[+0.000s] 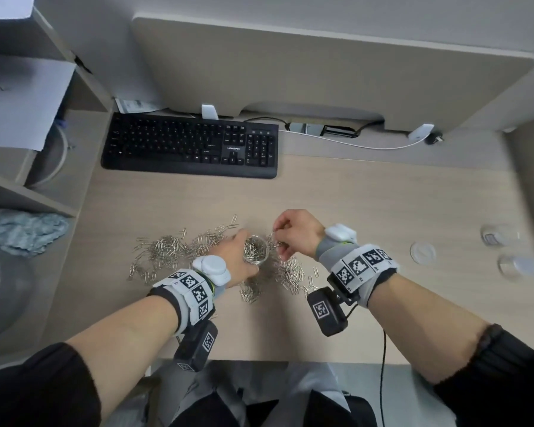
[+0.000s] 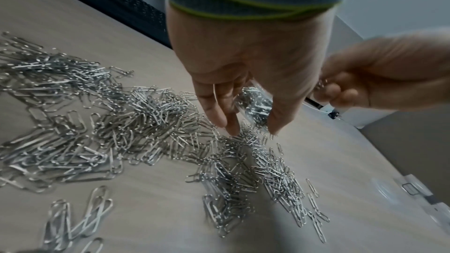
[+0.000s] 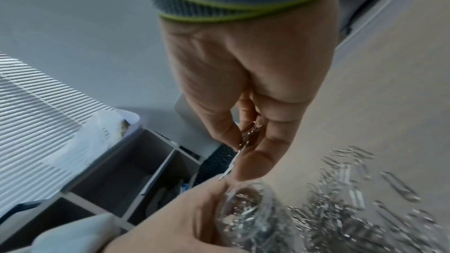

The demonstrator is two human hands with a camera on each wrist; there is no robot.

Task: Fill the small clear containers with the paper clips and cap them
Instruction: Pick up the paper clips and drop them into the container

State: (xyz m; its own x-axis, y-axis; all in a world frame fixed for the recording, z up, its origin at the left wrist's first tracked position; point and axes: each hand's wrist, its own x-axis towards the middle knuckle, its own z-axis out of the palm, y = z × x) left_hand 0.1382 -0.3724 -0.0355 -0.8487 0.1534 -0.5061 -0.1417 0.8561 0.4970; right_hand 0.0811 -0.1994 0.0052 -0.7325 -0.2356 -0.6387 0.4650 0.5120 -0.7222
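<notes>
A small clear container (image 1: 255, 249) holding silver paper clips stands amid the scattered clip pile (image 1: 173, 251) on the desk. My left hand (image 1: 233, 257) wraps around the container (image 2: 255, 107), fingers and thumb on its sides. Just right of its mouth, my right hand (image 1: 285, 238) pinches several paper clips (image 3: 249, 134) between thumb and fingers above the container (image 3: 246, 207). More clips (image 2: 136, 122) cover the desk on both sides of the hands.
A black keyboard (image 1: 188, 146) lies at the back of the desk (image 1: 383, 195). At the right lie a clear round lid (image 1: 423, 253) and two more clear containers (image 1: 497, 235) (image 1: 518, 266). Shelves with a blue cloth (image 1: 25, 229) stand at the left.
</notes>
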